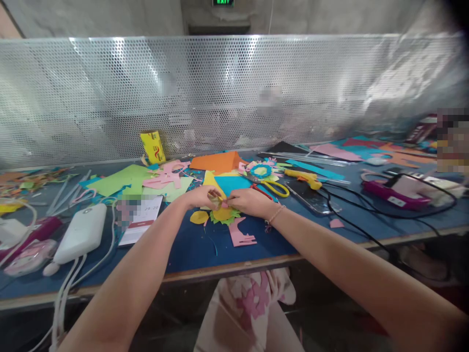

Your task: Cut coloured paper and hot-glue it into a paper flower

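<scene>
My left hand [203,197] and my right hand [252,202] meet over a yellow and green paper flower [223,215] on the blue table. The left fingers are closed on a small yellow paper piece [216,199]. My right fingers pinch beside it; what lies between them is too small to make out. A yellow paper disc [200,217] lies just left of the flower. Below my right hand is a cut pink paper scrap [240,234]. Scissors with yellow handles [276,187] rest behind the right hand, near blue paper [230,183].
A yellow hot glue gun [304,178] lies right, its black cable [351,232] crossing the table. Left are a phone [141,222] and a white power bank [82,232] with cables. Orange paper [216,162] and green paper [122,181] lie behind. A perforated metal screen [220,98] borders the back.
</scene>
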A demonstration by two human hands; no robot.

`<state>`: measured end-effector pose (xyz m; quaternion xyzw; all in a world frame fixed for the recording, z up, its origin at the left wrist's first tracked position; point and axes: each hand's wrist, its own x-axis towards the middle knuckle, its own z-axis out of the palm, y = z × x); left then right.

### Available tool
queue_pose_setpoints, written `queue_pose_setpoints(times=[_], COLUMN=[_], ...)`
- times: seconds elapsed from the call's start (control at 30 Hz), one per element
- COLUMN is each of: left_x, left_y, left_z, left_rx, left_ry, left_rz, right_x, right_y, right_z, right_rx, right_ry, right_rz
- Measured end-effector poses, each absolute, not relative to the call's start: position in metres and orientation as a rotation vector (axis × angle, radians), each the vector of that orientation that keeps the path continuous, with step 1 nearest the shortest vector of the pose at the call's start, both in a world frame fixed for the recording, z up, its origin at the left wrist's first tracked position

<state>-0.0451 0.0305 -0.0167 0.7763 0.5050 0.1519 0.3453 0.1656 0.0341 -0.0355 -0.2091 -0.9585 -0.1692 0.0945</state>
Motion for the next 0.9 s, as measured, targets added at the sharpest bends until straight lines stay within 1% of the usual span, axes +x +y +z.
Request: queue_pose_setpoints(times=[0.17, 0.4, 0.7, 0.9], left_x=[-0.043, -0.036, -0.028, -0.025], left_y=[0.026, 0.032, 0.030, 0.027], left_z=[-0.012, -0.019, -0.023, -0.020], left_rx=[2.039, 2.064, 2.163, 2.036], left_ry=[1.335, 1.343, 1.437, 1.403], left_rz=[0.387, 0.493, 0.446, 0.477], right_x=[0.165, 0.163, 0.162, 0.163], right_y=[0.031, 0.025, 0.022, 0.024], right_z=[-0.034, -0.031, -0.028, -0.030], right_rx=[-0.626, -0.608, -0.654, -0.644], right_ry=[-2.863, -2.897, -2.964, -2.947], right_rz=[-0.532, -0.616, -0.604, -0.574])
